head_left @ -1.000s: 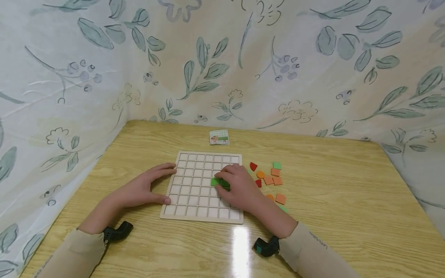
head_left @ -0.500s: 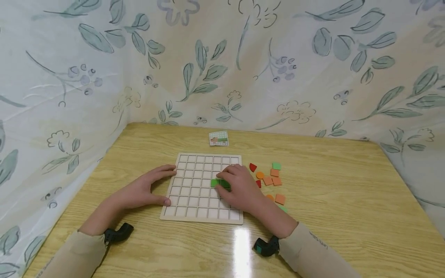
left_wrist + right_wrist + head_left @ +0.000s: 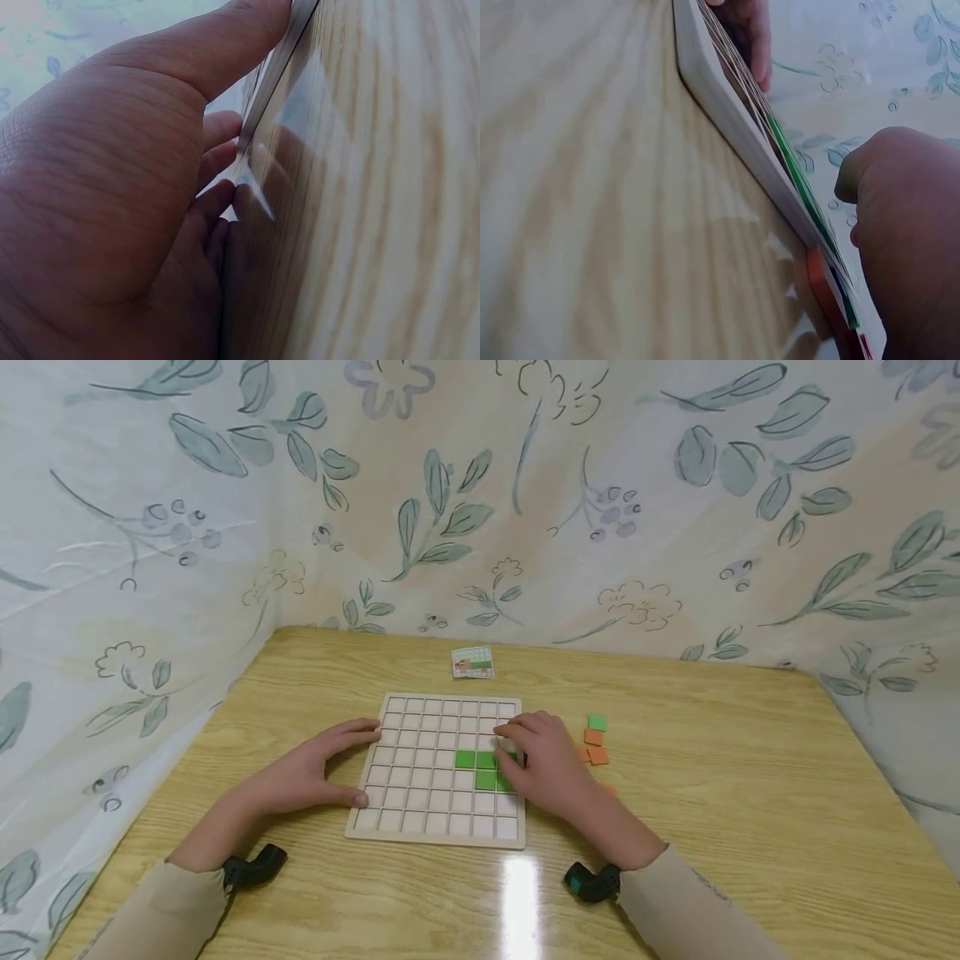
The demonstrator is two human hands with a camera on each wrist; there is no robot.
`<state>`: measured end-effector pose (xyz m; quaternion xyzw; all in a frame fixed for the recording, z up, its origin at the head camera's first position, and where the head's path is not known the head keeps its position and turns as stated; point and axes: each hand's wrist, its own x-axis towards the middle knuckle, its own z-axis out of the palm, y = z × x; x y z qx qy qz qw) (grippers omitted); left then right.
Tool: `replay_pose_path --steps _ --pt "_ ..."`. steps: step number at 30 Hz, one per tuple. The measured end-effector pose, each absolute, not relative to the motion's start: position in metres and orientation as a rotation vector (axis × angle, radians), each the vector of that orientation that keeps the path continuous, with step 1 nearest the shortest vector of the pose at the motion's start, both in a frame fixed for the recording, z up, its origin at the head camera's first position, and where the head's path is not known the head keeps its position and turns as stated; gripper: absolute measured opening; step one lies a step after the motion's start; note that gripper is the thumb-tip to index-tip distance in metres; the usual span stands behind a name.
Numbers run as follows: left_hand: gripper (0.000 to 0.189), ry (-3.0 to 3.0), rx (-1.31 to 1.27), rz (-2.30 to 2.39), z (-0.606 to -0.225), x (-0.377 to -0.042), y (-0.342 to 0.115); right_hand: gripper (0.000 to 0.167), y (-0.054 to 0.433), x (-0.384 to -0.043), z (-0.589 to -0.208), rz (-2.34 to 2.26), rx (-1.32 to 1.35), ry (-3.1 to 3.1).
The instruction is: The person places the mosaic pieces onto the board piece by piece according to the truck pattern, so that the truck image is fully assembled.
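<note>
A pale square grid board (image 3: pixel 435 841) lies on the wooden table. Several green square tiles (image 3: pixel 486 779) fill cells at its right side, in two adjoining rows. My left hand (image 3: pixel 311 768) rests at the board's left edge, thumb and fingers spread apart and touching the rim. In the left wrist view the thumb (image 3: pixel 232 37) lies along that edge. Over the right edge hovers my right hand (image 3: pixel 551 768), fingers loosely bent and holding nothing visible; it partly covers the rightmost green tiles. The right wrist view shows its thumb (image 3: pixel 862 176) raised off the board.
Right of the board lie several loose orange tiles (image 3: pixel 597 755) and a light green tile (image 3: pixel 597 722); my right hand hides others. Behind the board is a small picture card (image 3: pixel 473 663). A floral curtain (image 3: pixel 480 527) hangs along the table's far and left sides.
My right hand has drawn back to the right from the green tiles, uncovering more of them on the board. It now hides some loose pieces. The left hand has stayed put.
</note>
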<state>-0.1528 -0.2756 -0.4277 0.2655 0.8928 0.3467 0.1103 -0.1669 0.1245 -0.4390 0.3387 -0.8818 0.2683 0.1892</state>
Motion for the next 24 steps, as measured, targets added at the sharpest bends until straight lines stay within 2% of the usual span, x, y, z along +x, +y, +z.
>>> replay_pose_path --steps 11,24 --pt "0.094 2.621 0.775 1.036 -0.43 -0.154 -0.276 0.023 0.148 -0.174 -0.441 0.772 0.895 -2.467" --pt "0.093 2.618 0.789 1.035 -0.432 -0.155 -0.278 0.034 0.159 -0.175 -0.438 0.727 0.815 -2.633"
